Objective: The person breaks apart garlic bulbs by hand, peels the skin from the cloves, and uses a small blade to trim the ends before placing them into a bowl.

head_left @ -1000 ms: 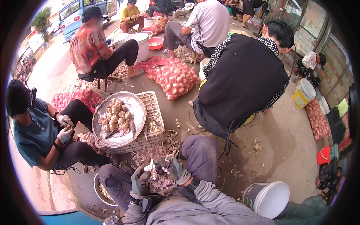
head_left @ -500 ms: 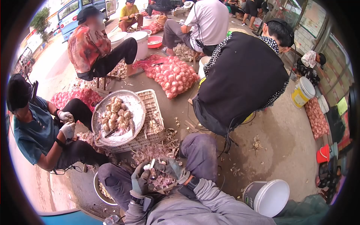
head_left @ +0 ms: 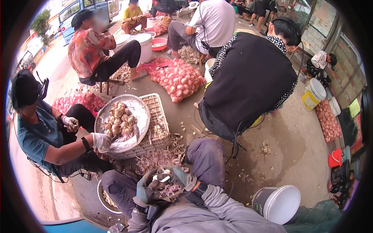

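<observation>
Pale garlic (head_left: 167,171) sits between the gloved left hand (head_left: 145,188) and right hand (head_left: 180,177), nearer than the round tray (head_left: 138,108); both curl around it, but I cannot tell either's exact grip. Peelings (head_left: 157,158) lie between. A co-worker's gloved hand (head_left: 101,141) crosses the tray's rim; a crate (head_left: 157,112) stands beneath.

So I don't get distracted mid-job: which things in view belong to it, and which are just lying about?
Probably the job: left hand, right hand, garlic between them, bowl of cloves.
Seemingly just about: grey bucket, red bucket, blue van.
</observation>
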A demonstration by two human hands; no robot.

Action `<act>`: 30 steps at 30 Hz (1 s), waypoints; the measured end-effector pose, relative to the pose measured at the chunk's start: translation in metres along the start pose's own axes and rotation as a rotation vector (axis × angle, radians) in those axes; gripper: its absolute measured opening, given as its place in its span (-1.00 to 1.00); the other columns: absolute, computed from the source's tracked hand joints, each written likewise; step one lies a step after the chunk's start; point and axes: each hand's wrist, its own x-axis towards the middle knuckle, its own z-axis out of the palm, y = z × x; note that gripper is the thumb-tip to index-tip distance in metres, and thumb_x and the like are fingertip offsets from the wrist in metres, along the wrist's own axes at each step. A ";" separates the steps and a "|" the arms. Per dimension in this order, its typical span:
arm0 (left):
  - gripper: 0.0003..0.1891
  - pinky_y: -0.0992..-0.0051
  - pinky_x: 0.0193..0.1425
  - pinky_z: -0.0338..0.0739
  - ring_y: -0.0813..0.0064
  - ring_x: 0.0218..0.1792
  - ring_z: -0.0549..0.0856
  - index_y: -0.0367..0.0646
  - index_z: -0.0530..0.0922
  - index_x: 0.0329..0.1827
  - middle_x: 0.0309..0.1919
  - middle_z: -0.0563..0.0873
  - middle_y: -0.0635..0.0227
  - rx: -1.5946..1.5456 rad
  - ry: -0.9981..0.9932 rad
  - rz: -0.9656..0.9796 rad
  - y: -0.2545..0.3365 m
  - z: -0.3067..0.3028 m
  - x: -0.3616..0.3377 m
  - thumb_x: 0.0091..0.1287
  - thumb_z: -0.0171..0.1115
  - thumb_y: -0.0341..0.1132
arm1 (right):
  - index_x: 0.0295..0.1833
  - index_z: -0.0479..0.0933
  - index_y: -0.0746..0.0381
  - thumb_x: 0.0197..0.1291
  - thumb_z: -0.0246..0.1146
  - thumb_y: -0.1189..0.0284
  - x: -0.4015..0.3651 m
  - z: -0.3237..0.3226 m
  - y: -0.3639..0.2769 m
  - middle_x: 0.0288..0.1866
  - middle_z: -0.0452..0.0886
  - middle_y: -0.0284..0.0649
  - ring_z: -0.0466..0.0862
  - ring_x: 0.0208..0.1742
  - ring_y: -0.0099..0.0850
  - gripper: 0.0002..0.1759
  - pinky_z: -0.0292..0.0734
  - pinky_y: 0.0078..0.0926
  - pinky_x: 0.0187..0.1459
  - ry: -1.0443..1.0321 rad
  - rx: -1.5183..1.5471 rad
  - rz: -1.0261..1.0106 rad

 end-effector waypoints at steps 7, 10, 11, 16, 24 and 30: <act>-0.60 0.46 0.06 0.69 0.44 0.04 0.73 -0.37 0.49 0.37 0.11 0.72 0.22 -0.163 0.097 -0.095 -0.010 0.011 0.005 0.48 0.21 -0.55 | 0.03 0.56 0.28 0.35 0.35 0.36 0.008 0.001 0.011 -0.20 0.65 -0.33 0.64 -0.28 -0.58 -0.74 0.56 -0.63 -0.32 -0.035 -0.151 -0.301; -0.61 0.47 0.04 0.70 0.45 0.02 0.74 -0.37 0.50 0.36 0.11 0.72 0.22 -0.087 0.093 -0.023 -0.026 0.009 0.009 0.49 0.23 -0.53 | -0.12 0.64 0.25 0.37 0.40 0.10 -0.011 0.025 -0.004 -0.38 0.59 -0.49 0.51 -0.41 -0.66 -0.61 0.38 -0.64 -0.42 0.143 -0.460 -0.362; -0.60 0.47 0.03 0.70 0.45 0.00 0.74 -0.37 0.50 0.37 0.11 0.72 0.22 -0.060 0.076 -0.015 -0.029 0.007 0.010 0.49 0.23 -0.53 | -0.12 0.64 0.25 0.37 0.40 0.10 -0.016 0.031 -0.012 -0.38 0.59 -0.49 0.51 -0.41 -0.66 -0.61 0.38 -0.64 -0.42 0.143 -0.460 -0.362; -0.57 0.48 0.03 0.70 0.45 0.02 0.73 -0.38 0.48 0.39 0.11 0.72 0.21 -0.115 0.093 -0.059 -0.005 0.014 0.002 0.49 0.24 -0.53 | 0.01 0.65 0.25 0.27 0.44 -0.07 -0.021 0.033 -0.022 -0.37 0.64 -0.46 0.57 -0.48 -0.66 -0.44 0.42 -0.69 -0.48 -0.011 -0.395 -0.258; -0.44 0.53 -0.18 0.67 0.48 -0.14 0.75 -0.43 0.48 0.39 -0.01 0.77 0.21 -0.212 0.059 -0.033 -0.025 -0.002 -0.001 0.38 0.33 -0.33 | 0.16 0.57 0.28 0.09 0.47 -0.26 -0.018 0.010 -0.007 -0.34 0.68 -0.42 0.63 -0.48 -0.68 -0.15 0.42 -0.75 -0.55 -0.070 -0.401 -0.168; -0.50 0.43 0.04 0.69 0.42 0.00 0.73 -0.41 0.49 0.39 0.14 0.73 0.17 -0.138 0.003 0.042 -0.027 -0.011 0.002 0.39 0.30 -0.46 | 0.14 0.56 0.28 0.24 0.39 -0.17 -0.031 0.029 -0.022 -0.29 0.68 -0.40 0.65 -0.44 -0.66 -0.28 0.45 -0.74 -0.51 -0.078 -0.452 -0.112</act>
